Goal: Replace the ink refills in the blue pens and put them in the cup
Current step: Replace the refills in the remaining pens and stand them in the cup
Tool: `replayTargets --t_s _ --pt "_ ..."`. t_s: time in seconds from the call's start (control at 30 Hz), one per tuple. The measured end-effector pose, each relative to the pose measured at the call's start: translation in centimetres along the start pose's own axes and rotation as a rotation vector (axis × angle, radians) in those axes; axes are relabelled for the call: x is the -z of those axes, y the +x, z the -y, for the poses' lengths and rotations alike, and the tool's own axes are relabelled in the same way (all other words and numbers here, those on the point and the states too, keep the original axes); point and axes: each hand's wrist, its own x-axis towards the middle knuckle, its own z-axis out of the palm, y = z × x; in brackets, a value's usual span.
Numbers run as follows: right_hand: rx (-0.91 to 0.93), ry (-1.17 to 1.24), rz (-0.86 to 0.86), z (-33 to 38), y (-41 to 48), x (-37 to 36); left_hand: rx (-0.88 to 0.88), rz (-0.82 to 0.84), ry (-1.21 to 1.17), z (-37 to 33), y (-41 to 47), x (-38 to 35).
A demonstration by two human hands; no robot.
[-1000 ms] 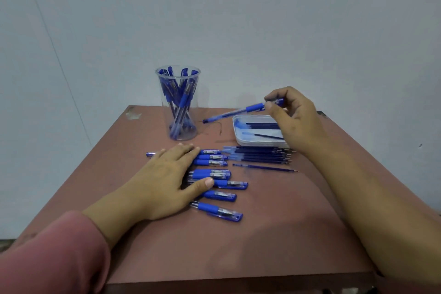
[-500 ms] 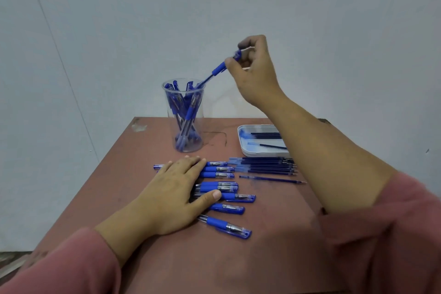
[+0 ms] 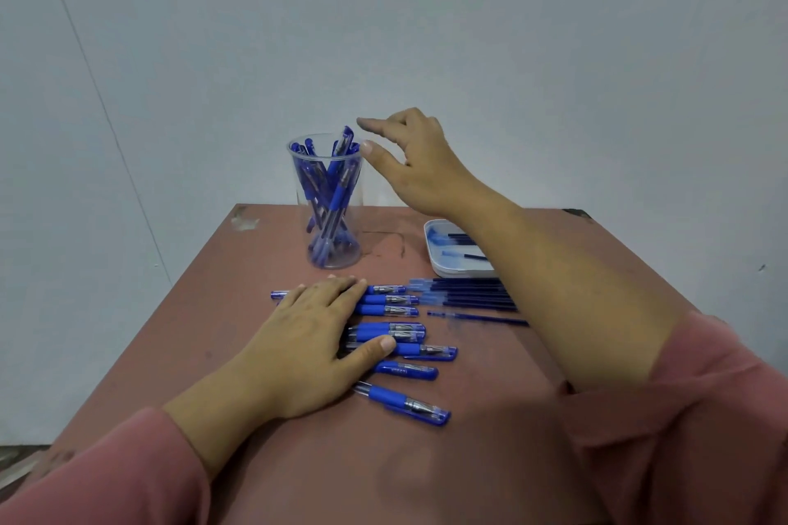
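Left hand [image 3: 315, 337]: lies flat, palm down, with straight fingers over the near ends of the loose pens. It grips nothing, and is probably there to stop the row rolling and to have the next pen ready.
Counter [image 3: 204, 332]: a reddish-brown top that carries everything.
Cup [image 3: 305, 200]: clear and upright at the back of the counter, just beyond the left hand's fingertips, within easy reach of both hands.
Pens in cup [image 3: 337, 192]: a crowded bunch leaning crosswise, caps up; one cap stands above the rim, just beside the right thumb.
Loose pens [image 3: 392, 330]: blue, lying side by side on the counter and partly under the left hand. By the task, these are still waiting for new refills.
Right hand [image 3: 409, 158]: raised beside the cup's rim with thumb and forefinger parted and nothing between them. It looks like a hand that has just let go.
Refills [image 3: 464, 294]: a bundle of thin dark rods right of the pens, with one lying apart nearer the person.
Tray [image 3: 435, 264]: white and shallow behind the refills, half hidden by the right forearm. It may hold used refills, but I cannot tell for sure.
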Motion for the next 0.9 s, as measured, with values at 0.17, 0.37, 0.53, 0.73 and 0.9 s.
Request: replayTargets --t_s 0.17,0.37,0.53,0.73,0.9 --pt "0.095 -0.024 0.108 -0.6 -5.6 2.2 0.002 -0.023 -0.003 0.5 0.3 -0.5" --pt "0.098 0.025 0.317 -0.8 -12.9 2.7 0.020 -0.043 -0.024 0.4 0.5 -0.5" --pt "0.120 0.096 0.471 0.7 -15.6 2.6 0.021 -0.028 -0.032 0.6 0.6 -0.5" --pt "0.149 0.012 0.528 1.7 -16.2 1.3 -0.009 -0.050 -0.044 0.9 0.7 -0.6" --pt "0.133 -0.030 0.484 1.9 -16.3 1.4 0.011 -0.037 -0.072 0.6 0.4 -0.4"
